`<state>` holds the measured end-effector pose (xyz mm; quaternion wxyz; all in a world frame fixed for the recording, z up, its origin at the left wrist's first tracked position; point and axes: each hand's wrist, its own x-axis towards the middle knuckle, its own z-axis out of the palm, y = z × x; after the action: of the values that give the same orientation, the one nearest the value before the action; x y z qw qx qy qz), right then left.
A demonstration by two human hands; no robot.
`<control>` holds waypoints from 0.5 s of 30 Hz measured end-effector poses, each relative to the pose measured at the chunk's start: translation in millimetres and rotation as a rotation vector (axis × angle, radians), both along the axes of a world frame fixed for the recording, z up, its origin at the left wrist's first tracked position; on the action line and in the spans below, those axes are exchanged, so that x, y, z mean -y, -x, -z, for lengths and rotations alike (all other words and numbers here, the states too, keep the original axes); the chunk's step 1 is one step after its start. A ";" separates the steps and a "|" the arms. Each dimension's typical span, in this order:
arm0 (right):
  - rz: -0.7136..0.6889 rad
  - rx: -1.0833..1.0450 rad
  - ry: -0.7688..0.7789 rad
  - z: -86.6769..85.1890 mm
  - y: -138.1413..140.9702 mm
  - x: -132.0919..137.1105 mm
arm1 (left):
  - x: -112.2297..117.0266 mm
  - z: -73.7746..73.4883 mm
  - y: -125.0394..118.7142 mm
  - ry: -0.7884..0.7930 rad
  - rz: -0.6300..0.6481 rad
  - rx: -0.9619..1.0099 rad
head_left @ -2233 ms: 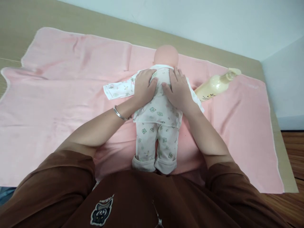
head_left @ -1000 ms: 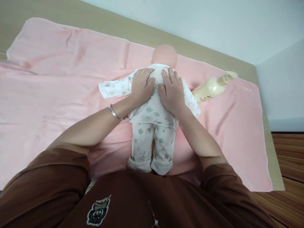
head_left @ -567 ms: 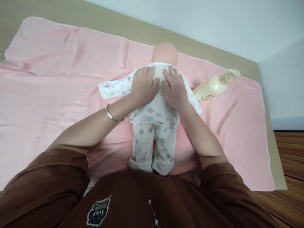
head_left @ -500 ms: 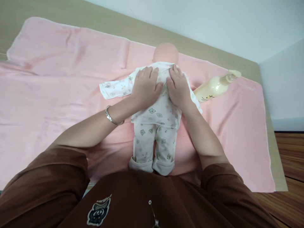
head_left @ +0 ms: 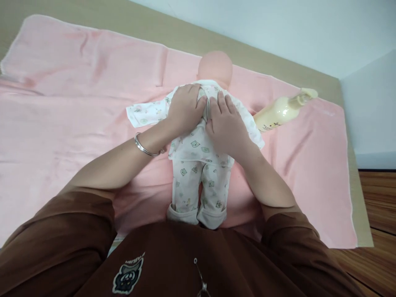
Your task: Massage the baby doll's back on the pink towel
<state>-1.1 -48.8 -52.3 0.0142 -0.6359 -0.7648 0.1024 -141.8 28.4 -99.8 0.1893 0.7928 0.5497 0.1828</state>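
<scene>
The left hand (head_left: 187,108) lies over the upper back of a doll (head_left: 201,144), its fingers uncurled and together; beside it the right hand (head_left: 229,123) rests there too, fingers straight and slightly spread. The doll lies face down on a pink cloth (head_left: 77,111); a cream pump bottle (head_left: 280,113) is just beyond its sleeve (head_left: 255,134); beneath is a table (head_left: 272,66).

A doll (head_left: 199,150) lay on a cloth (head_left: 77,90) spread over a table (head_left: 173,31), a pump bottle (head_left: 280,113) to its right, a wall (head_left: 278,24) behind.
</scene>
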 end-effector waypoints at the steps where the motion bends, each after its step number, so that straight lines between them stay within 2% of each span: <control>1: 0.019 -0.031 0.008 2.7 -2.7 -6.3 | 7.0 -2.6 -1.3 -0.003 0.011 -0.026; 4: 0.094 -0.093 -0.010 14.8 -17.6 -31.1 | 26.8 -4.2 -2.4 -0.049 0.085 0.026; 7: 0.132 -0.082 -0.049 24.6 -29.8 -46.3 | 30.3 3.4 0.0 -0.065 0.166 0.140; 10: 0.106 -0.043 -0.060 25.2 -28.3 -39.5 | 14.3 14.7 2.9 -0.093 0.167 0.206; 15: 0.035 -0.021 -0.077 17.4 -7.7 -9.6 | -10.4 30.3 2.6 -0.176 0.067 0.267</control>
<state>6.6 -39.2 -69.7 0.0483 -0.6469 -0.7569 0.0793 -144.4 38.9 -130.1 0.1964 0.7928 0.4748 0.3277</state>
